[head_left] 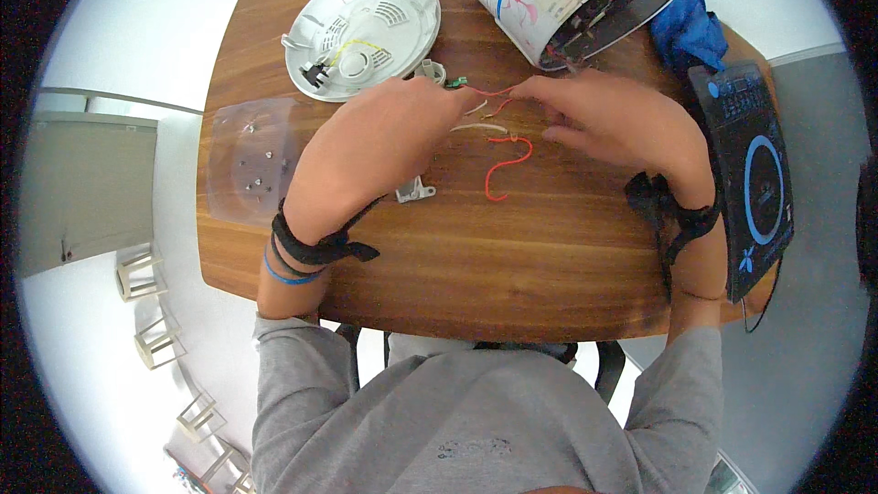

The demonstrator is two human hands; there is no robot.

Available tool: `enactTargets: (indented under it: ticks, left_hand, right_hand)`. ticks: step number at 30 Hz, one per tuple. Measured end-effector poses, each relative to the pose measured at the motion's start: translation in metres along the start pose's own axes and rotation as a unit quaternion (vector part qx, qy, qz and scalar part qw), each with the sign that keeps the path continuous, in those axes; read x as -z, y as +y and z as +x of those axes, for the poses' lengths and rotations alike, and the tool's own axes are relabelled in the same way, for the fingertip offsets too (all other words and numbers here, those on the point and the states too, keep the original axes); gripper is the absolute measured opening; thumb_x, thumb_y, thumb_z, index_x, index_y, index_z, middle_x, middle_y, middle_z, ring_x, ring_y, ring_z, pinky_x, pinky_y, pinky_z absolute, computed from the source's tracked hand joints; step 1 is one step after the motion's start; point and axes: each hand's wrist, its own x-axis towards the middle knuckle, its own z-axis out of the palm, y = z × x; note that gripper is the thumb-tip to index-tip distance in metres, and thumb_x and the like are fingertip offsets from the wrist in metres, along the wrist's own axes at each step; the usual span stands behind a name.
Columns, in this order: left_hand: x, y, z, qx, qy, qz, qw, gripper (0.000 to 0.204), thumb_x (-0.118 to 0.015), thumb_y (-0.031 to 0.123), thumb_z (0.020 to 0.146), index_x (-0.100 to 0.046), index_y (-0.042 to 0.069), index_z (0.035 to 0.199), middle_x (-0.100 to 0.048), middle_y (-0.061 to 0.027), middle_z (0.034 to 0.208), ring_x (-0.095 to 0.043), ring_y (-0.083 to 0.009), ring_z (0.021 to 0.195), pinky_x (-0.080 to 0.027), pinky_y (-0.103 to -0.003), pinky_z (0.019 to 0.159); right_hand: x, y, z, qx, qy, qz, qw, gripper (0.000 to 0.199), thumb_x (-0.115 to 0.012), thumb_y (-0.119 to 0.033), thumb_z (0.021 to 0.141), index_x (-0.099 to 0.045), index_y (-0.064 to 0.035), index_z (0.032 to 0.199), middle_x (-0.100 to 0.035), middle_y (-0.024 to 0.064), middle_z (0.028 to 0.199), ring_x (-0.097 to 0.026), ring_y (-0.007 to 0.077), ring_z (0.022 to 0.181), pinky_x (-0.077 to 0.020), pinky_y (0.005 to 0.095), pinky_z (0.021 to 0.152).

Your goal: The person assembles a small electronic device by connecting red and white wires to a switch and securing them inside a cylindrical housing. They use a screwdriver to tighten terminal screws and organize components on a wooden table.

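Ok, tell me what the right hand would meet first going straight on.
The right hand would run along the red wire and probably meet the left hand first; depth is unclear.

1. The person wears a grey shirt (494, 402) with a small dark print (474, 448) on the front.
2. The left sleeve (302, 370) and right sleeve (679, 384) are grey too, and both stop near the elbow.
3. A black strap (306, 247) goes around the left wrist, and its loose end sticks out.
4. Next to it are a thin dark band (291, 267) and a blue band (293, 279).
5. Another black strap (692, 222) goes around the right wrist.
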Motion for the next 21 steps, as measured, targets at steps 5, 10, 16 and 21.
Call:
enactTargets:
  ticks: [5, 10, 16, 21]
  left_hand:
    - [-0.010, -0.009, 0.008, -0.031, -0.055, -0.035, 0.997, 0.057, -0.074, 0.013, 0.094, -0.060, 0.015, 0.149, -0.075, -0.0234, 0.091, -0.075, -0.0454, 0.090, -0.059, -0.056, 0.079]
    - [-0.018, -0.018, 0.009, -0.020, -0.076, -0.002, 0.997, 0.048, -0.074, 0.017, 0.096, -0.061, 0.006, 0.141, -0.075, -0.0234, 0.099, -0.073, -0.0452, 0.097, -0.059, -0.054, 0.084]
    - [-0.017, -0.016, 0.008, -0.030, -0.038, 0.023, 0.999, 0.034, -0.074, 0.017, 0.095, -0.063, 0.005, 0.125, -0.069, -0.0196, 0.111, -0.070, -0.0433, 0.106, -0.059, -0.052, 0.088]
    - [-0.013, -0.005, 0.019, -0.067, 0.042, 0.023, 0.997, 0.027, -0.071, 0.014, 0.095, -0.063, 0.005, 0.120, -0.065, -0.0174, 0.114, -0.069, -0.0418, 0.109, -0.060, -0.051, 0.087]
  right_hand:
    - [-0.016, 0.012, 0.011, 0.065, 0.019, 0.028, 0.997, 0.028, -0.075, -0.008, 0.096, -0.063, -0.0051, 0.121, -0.070, 0.0172, 0.109, -0.069, 0.0389, 0.102, -0.0559, 0.0474, 0.090]
    - [-0.033, 0.024, 0.016, 0.081, 0.033, 0.056, 0.995, 0.019, -0.076, -0.006, 0.094, -0.064, -0.0032, 0.109, -0.069, 0.0158, 0.105, -0.068, 0.0375, 0.098, -0.0556, 0.0448, 0.089]
    - [-0.036, 0.031, 0.016, 0.039, 0.003, 0.052, 0.998, 0.021, -0.078, -0.008, 0.093, -0.062, -0.0035, 0.107, -0.069, 0.0143, 0.105, -0.068, 0.0359, 0.098, -0.0555, 0.0448, 0.087]
    - [-0.042, 0.035, 0.010, 0.065, 0.044, 0.036, 0.996, 0.026, -0.079, -0.009, 0.093, -0.060, -0.0050, 0.110, -0.068, 0.0128, 0.105, -0.067, 0.0349, 0.099, -0.0551, 0.0455, 0.087]
